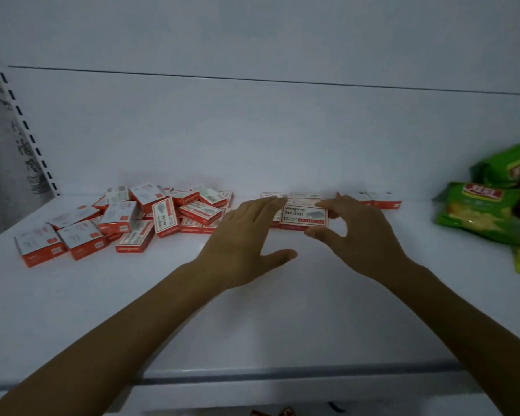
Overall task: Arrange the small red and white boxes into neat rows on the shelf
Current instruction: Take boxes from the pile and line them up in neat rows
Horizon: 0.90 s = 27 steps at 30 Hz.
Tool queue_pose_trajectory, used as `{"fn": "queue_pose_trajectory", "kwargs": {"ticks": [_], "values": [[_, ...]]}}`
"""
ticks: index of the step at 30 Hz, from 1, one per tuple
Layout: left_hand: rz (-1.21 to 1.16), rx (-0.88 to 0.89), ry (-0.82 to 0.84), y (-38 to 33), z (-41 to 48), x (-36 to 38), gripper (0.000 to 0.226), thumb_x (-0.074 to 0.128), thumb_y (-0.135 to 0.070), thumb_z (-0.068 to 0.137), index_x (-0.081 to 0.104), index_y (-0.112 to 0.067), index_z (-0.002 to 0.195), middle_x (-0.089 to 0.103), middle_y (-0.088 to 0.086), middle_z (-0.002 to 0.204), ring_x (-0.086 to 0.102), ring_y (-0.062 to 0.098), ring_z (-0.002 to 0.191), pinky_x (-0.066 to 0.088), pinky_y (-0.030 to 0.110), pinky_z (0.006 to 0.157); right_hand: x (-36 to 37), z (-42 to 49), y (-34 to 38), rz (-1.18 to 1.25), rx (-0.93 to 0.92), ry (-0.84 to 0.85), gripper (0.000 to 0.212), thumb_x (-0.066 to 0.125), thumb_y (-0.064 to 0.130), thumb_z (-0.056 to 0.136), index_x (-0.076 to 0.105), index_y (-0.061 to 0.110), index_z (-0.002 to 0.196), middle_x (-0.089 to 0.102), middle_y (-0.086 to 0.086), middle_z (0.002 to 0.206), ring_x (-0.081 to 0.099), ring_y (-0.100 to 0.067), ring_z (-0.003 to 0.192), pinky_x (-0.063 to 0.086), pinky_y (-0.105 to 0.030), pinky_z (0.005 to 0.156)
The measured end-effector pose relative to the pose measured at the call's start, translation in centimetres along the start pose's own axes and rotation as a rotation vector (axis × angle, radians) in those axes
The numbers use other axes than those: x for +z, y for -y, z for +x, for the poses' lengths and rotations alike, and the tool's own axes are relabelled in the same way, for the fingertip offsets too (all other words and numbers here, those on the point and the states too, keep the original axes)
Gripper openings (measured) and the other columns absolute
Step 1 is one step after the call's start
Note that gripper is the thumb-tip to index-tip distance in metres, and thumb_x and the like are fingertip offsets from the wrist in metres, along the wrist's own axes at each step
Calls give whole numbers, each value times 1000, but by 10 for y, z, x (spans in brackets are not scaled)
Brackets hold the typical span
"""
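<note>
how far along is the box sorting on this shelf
Early. Done: a short row lies flat along the back wall. In hand: the right hand pinches a box at the row's front while the left hand touches its neighbours. Left: the jumbled pile on the left, most of the boxes.

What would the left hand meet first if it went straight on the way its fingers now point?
Probably the front box, which the right hand pinches: the left hand points its straight fingers at that box's left end, and they may touch it. Depth is unclear.
</note>
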<state>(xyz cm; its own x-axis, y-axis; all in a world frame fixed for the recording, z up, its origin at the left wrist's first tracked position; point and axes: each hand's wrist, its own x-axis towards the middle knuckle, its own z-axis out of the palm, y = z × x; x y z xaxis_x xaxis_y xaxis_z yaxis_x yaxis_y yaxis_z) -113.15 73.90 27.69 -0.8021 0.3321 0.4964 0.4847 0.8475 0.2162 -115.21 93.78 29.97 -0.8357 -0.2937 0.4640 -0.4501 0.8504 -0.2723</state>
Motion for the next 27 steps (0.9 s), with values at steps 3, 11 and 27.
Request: {"fn": "queue_pose_trajectory", "kwargs": {"ticks": [3, 11, 27], "values": [[-9, 3, 4, -15, 19, 18, 82, 60, -56, 79, 25, -22, 144, 36, 0, 146, 34, 18, 131, 32, 36, 104, -7, 0, -36, 3, 12, 33, 61, 58, 54, 77, 54, 17, 126, 62, -3, 119, 58, -19, 102, 45, -38, 91], [41, -174, 38, -24, 34, 57, 81, 56, -58, 82, 23, -19, 145, 30, 0, 150, 26, 20, 136, 30, 41, 108, 7, 19, -87, -3, -20, 191, 58, 56, 53, 82, 51, 18, 128, 57, -3, 122, 53, -19, 109, 40, -33, 91], [65, -279, 57, -18, 28, 66, 64, 48, -53, 88, 33, -20, 141, 38, -2, 146, 31, 18, 133, 31, 38, 109, 29, 8, -74, -187, -173, 294, 60, 27, 55, 92, 30, 21, 142, 32, 2, 149, 31, -16, 134, 22, -35, 110]]}}
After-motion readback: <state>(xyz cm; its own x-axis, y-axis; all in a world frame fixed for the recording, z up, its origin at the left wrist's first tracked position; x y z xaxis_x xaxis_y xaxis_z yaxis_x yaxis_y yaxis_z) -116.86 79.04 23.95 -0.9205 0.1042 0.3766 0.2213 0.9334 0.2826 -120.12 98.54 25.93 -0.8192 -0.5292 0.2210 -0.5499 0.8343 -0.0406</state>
